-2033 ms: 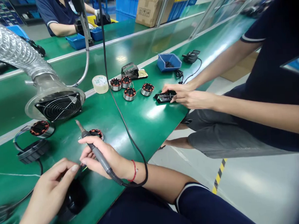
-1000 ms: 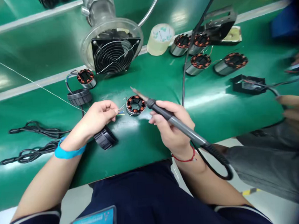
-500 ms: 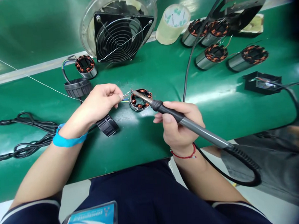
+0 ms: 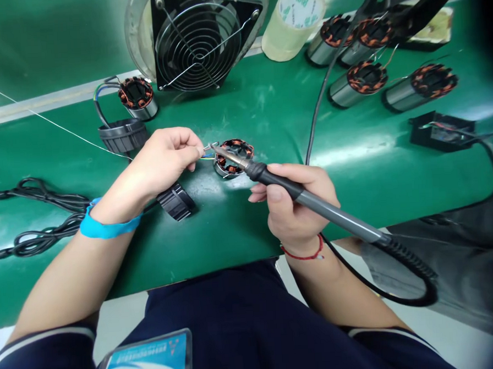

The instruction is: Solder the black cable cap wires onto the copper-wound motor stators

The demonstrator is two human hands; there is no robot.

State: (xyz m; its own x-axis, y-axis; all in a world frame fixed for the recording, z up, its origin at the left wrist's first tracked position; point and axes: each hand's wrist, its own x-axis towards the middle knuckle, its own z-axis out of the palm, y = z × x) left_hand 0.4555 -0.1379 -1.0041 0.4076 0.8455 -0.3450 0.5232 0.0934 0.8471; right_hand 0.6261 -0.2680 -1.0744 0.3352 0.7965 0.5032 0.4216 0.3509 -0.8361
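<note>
A small motor stator (image 4: 233, 156) with copper windings lies on the green bench (image 4: 268, 117). My left hand (image 4: 168, 158) pinches thin coloured wires (image 4: 205, 152) that lead to the stator's left side. My right hand (image 4: 299, 206) grips a grey soldering iron (image 4: 313, 203) like a pen. Its tip (image 4: 215, 148) touches the wire ends right beside my left fingertips. A black ribbed cap (image 4: 175, 202) lies under my left wrist.
A fume fan (image 4: 200, 38) stands behind the stator. Another stator (image 4: 138, 96) and a black ring (image 4: 122, 135) lie at the left, coiled black cables (image 4: 37, 217) further left. Tape roll (image 4: 293, 19), several stators (image 4: 359, 82) and a black housing (image 4: 442, 133) lie at the right.
The view swung from a co-worker at the right onto my own bench and closed in. The iron's tip came down from above the stator onto the wire ends held by my left hand.
</note>
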